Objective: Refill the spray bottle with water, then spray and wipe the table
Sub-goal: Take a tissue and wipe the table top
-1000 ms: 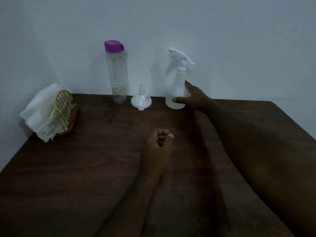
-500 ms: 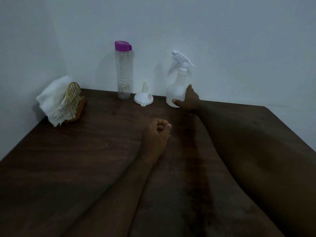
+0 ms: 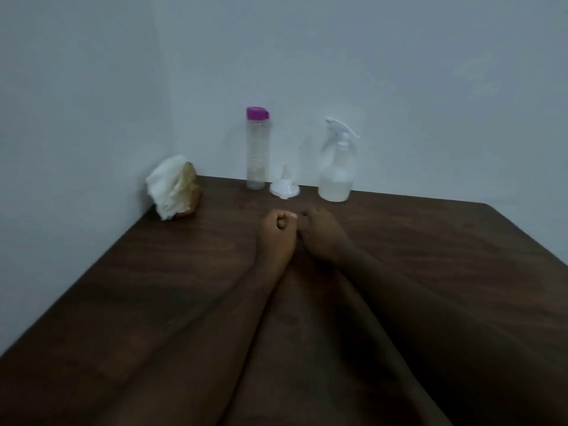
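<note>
- Half a second earlier the right hand (image 3: 322, 238) was on the spray bottle (image 3: 335, 176); this time it had let go and pulled back to mid-surface, touching the left hand (image 3: 276, 238).
- The left hand was a clenched fist holding nothing. The right lay knuckles-up with its fingers tucked under, so we couldn't tell if it was clenched or loose. It held nothing we could see.
- So we figured the refill hadn't started: trigger head on, the water bottle (image 3: 255, 149) capped, the funnel (image 3: 284, 187) sitting mouth-down between the two.
- The spray bottle stood upright at the back of the surface (image 3: 123, 287) against the wall, long axis vertical. Its nozzle seemed to point left toward the water bottle, though it was blurry.
- The cloth (image 3: 167, 187) sat in the far left corner, untouched.
</note>
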Available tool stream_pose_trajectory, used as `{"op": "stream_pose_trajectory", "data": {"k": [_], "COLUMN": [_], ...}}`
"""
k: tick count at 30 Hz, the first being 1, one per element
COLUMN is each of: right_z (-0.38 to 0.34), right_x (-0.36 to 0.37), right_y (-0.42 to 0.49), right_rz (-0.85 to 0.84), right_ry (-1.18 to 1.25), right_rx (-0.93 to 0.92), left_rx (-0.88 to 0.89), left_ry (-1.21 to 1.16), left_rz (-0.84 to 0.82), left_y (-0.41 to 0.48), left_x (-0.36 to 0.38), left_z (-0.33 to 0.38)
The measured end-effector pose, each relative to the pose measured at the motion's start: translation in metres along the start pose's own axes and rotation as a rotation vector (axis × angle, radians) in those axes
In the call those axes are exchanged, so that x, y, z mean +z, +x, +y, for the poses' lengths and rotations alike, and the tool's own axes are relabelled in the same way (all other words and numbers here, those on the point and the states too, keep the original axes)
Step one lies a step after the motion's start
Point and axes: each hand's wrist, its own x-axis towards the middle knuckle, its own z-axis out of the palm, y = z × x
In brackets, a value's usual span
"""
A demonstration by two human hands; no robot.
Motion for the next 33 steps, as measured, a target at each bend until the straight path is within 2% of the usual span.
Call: {"op": "stream_pose_trajectory", "data": {"k": [4,8,12,15,20,26,33], "right_z": [-0.033,-0.076,-0.121,-0.149,-0.169,-0.171,-0.173], "right_x": [0.0,0.012,0.038,0.056,0.075,0.082,0.096], "right_y": [-0.011,-0.003,0.024,0.043,0.076,0.099,0.113], "right_rz": [0.017,0.006,0.018,0.037,-0.008,0.014,0.053], "right_ry": [0.079,0.196,0.294,0.327,0.314,0.324,0.332], "right_rx": [-0.021,-0.082,-0.131,-0.142,-0.123,-0.13,-0.14], "left_rx": [0.023,0.002,0.036,0.148,0.293,0.316,0.253], "left_ry": [0.12,0.169,0.17,0.2,0.381,0.547,0.458], "left_rz": [0.085,0.391,0.637,0.58,0.44,0.473,0.576], "left_y": [0.009,0.029,0.044,0.057,0.077,0.107,0.127], "left_x": [-0.068,-0.147,-0.181,-0.183,-0.18,-0.186,-0.194], "left_z": [-0.006,-0.014,-0.016,-0.022,-0.036,-0.041,-0.045]}}
